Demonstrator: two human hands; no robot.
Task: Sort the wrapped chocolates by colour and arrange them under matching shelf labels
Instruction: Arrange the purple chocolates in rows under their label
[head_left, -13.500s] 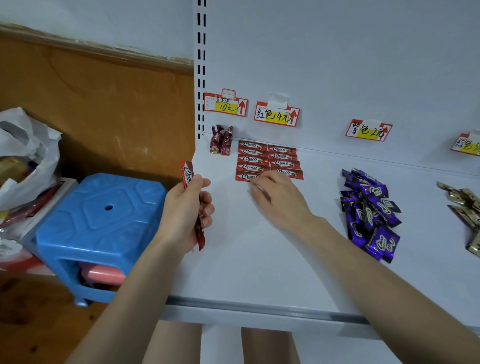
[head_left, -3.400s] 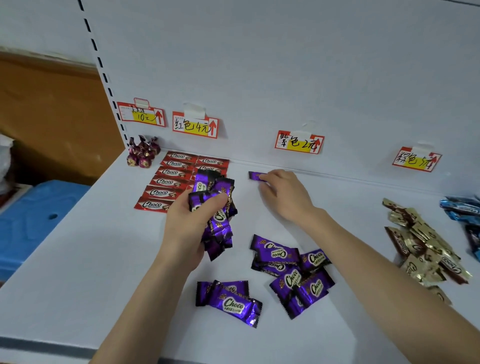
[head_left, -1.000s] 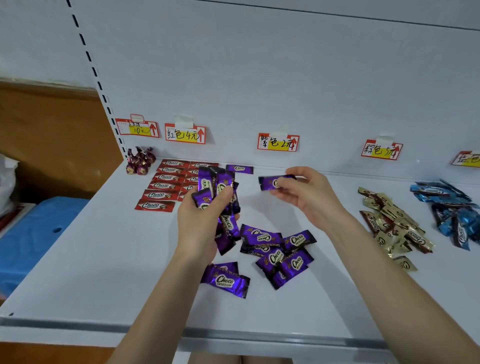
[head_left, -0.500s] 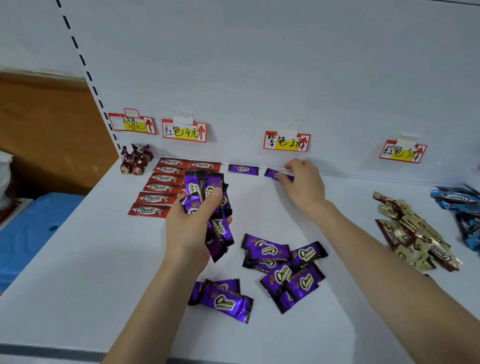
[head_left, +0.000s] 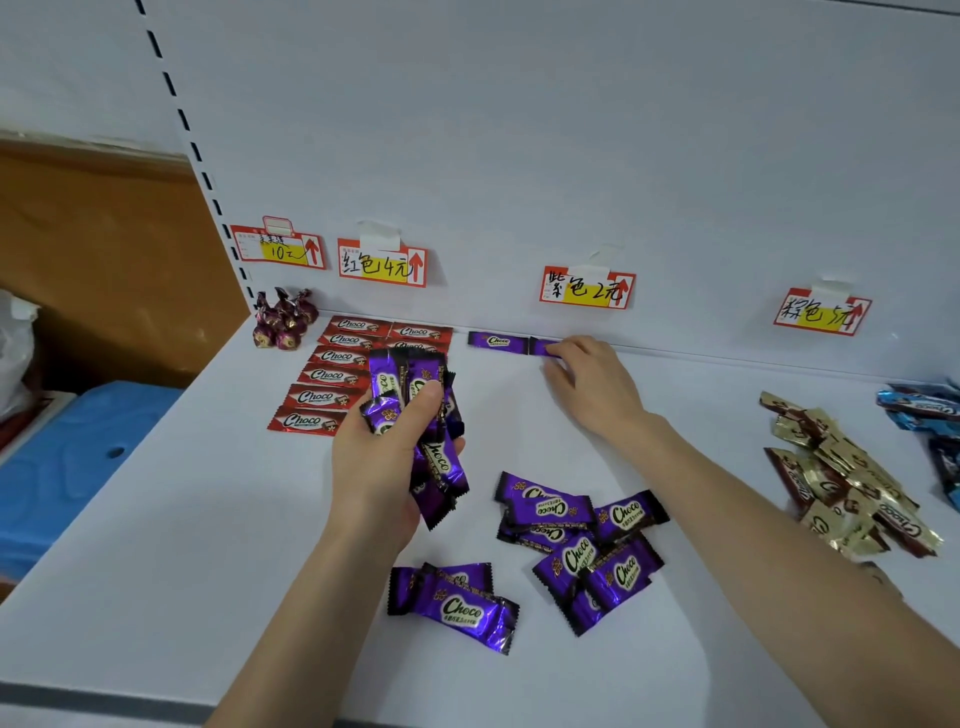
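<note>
Head view: your right hand (head_left: 587, 382) presses a second purple chocolate (head_left: 542, 346) flat under the purple label (head_left: 587, 288); your left hand (head_left: 387, 452) clutches a purple bunch (head_left: 415, 410). Next, draw one out.

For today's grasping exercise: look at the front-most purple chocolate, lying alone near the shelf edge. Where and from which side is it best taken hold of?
Probably across the middle of the front-most purple chocolate, from above, pinching its long edges. It lies flat, label up, on the shelf, its plump centre offering more purchase than the thin crimped ends. The right hand is the freer one; the left hand already holds a bunch.
</note>
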